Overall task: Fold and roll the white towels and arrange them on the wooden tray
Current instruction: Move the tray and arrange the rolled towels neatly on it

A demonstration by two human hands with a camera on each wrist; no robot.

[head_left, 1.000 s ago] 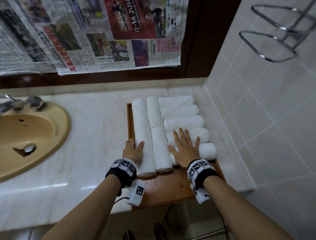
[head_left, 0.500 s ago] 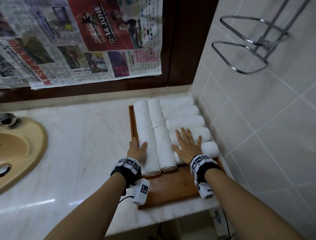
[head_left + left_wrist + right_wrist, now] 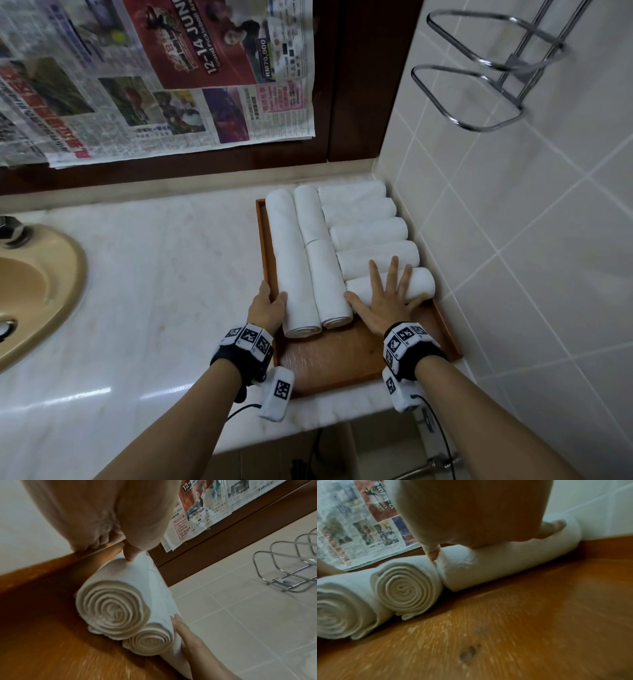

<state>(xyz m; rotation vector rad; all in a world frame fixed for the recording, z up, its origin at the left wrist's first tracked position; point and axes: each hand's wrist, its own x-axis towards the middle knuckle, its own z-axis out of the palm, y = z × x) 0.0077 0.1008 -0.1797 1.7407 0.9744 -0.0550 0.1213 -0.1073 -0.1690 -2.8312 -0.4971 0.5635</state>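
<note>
A wooden tray on the marble counter holds several rolled white towels. A long roll lies along its left side, with two shorter rolls end to end beside it; the nearer one shows its spiral end. Several crosswise rolls fill the right side. My left hand sits at the tray's left rim, thumb pressing the long roll. My right hand lies flat with fingers spread on the nearest crosswise roll, also seen in the right wrist view.
A beige sink is set in the counter at the left. Newspaper hangs on the back wall. A chrome rack juts from the tiled right wall above the tray. The tray's near part is bare wood.
Both hands stay on the same towels in nearly the same spots. Only the head view has shifted sideways, so the sink moves in and out of the picture.
</note>
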